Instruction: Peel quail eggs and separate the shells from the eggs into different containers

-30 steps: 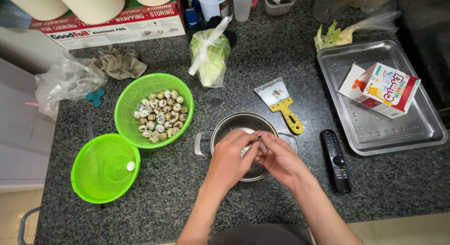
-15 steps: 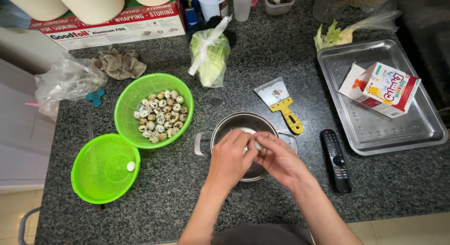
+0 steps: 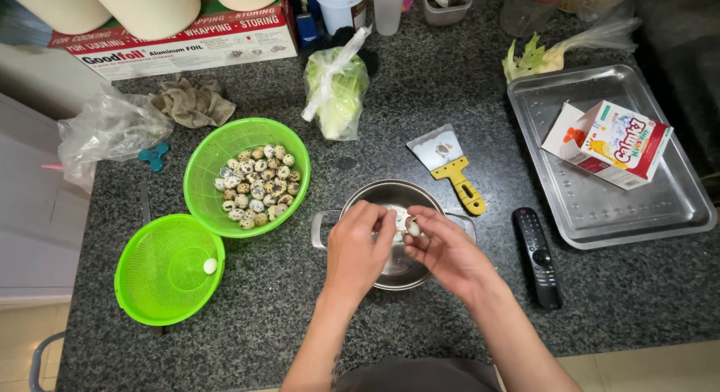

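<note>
My left hand (image 3: 358, 251) and my right hand (image 3: 444, 251) meet over a small steel pot (image 3: 379, 193) with two side handles. Between their fingertips they pinch one small speckled quail egg (image 3: 410, 227), partly peeled with white showing. To the left stands a green bowl (image 3: 201, 161) filled with several speckled quail eggs (image 3: 257, 186). Lower left, a green strainer (image 3: 154, 285) holds one peeled white egg (image 3: 210, 266).
A yellow-handled scraper (image 3: 452, 166) lies behind the pot, a black remote (image 3: 537, 257) to its right. A steel tray (image 3: 675, 212) holds a carton (image 3: 607, 142). A bagged green vegetable (image 3: 336, 88), a crumpled cloth (image 3: 191, 101), a plastic bag (image 3: 105, 131) and a foil box (image 3: 187, 43) sit at the back.
Both hands stay over the pot. The fingers have shifted slightly around the egg, and more white shows between them.
</note>
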